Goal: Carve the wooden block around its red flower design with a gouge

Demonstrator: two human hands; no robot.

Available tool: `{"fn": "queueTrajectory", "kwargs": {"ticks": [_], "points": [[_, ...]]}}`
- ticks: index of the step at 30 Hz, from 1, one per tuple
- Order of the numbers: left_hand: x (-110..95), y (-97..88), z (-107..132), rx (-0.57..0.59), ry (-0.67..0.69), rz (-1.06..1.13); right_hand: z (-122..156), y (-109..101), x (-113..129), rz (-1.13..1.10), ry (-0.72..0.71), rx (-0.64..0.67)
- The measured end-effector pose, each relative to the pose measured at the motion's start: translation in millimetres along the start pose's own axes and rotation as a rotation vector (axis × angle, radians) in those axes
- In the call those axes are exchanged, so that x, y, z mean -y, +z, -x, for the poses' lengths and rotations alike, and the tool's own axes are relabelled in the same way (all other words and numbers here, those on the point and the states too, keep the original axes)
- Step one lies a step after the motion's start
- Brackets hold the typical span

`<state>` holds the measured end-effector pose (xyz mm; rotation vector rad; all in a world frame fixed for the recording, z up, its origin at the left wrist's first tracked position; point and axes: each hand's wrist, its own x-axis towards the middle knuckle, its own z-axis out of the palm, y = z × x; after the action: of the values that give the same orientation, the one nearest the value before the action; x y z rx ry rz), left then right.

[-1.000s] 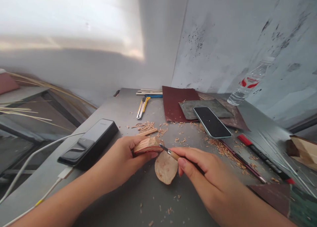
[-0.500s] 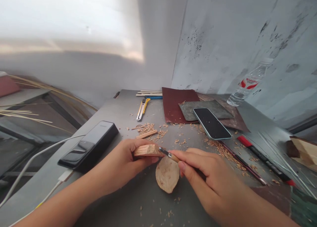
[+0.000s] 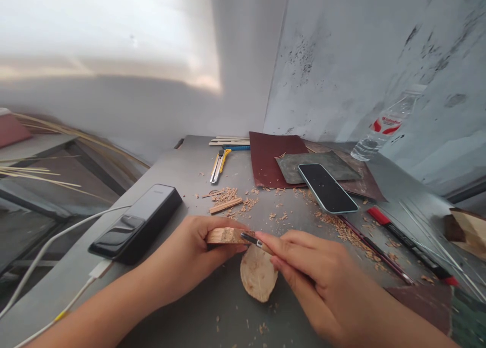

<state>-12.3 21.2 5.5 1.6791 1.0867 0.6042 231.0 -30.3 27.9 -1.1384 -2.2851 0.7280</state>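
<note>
My carving knife [image 3: 252, 240] has crept further onto the wood block [image 3: 224, 235], just behind the oval slice [image 3: 258, 273]. My left hand [image 3: 190, 252] clamps the block's sides and my right hand [image 3: 311, 277] pinches the knife's handle. The block is likely light, stiff and splintery.

Left hand [image 3: 190, 252], right hand [image 3: 317, 279] and forearms are bare.

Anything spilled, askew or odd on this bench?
Wood shavings are strewn over the table, thickest behind the wood piece in the left hand and beside the phone. The phone lies partly on sandpaper sheets, an abrasive bed for it. The water bottle looks tilted by the wall, possibly lens distortion. Nothing looks broken.
</note>
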Motion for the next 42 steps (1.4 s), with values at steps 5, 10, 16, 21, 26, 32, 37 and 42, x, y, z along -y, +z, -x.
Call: {"fn": "queueTrajectory", "kwargs": {"ticks": [5, 10, 16, 21, 26, 32, 37, 42], "points": [[4.5, 3.3, 1.3, -0.062, 0.065, -0.061, 5.9, -2.4, -7.5, 0.155, -0.099, 0.006], [9.7, 8.8, 0.5, -0.060, 0.106, 0.018, 1.5, -9.9, 1.6, 0.076, -0.068, -0.025], [8.7, 11.0, -0.2, 0.022, 0.069, 0.110, 10.5, -6.2, -9.6, 0.326, -0.186, -0.021], [6.5, 11.6, -0.1, 0.024, 0.044, 0.148, 3.0, -1.4, -3.0, 0.141, -0.074, -0.036], [4.1, 11.5, -1.9, 0.041, 0.036, 0.157, -6.4, -1.0, 9.2, -0.101, 0.170, -0.025], [4.7, 10.9, -3.7, 0.043, 0.046, 0.160, 5.5, 9.2, -10.8, 0.239, -0.152, -0.113], [2.3, 5.8, -5.9, 0.098, 0.035, 0.147, -0.5, 3.1, 5.5, -0.141, 0.133, -0.083], [0.8, 3.7, -3.8, 0.114, 0.004, 0.169, -4.1, -9.2, 12.7, -0.084, 0.133, -0.158]]}}
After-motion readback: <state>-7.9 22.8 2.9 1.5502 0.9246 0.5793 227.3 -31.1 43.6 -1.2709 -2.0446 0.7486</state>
